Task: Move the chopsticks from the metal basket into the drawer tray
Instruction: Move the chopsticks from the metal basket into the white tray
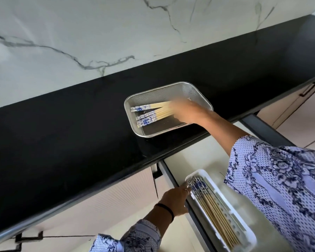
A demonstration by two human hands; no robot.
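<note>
Single head view, worn high, tilted, looking forward and down. Counter runs diagonally across frame, wall beyond. Right hand mid-frame at arm's reach; left hand nearer camera, low; drawer below-right of counter edge.

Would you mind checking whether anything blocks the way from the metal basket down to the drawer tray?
Nothing visible does: the metal basket sits near the counter edge, and the white drawer tray lies open below.
</note>
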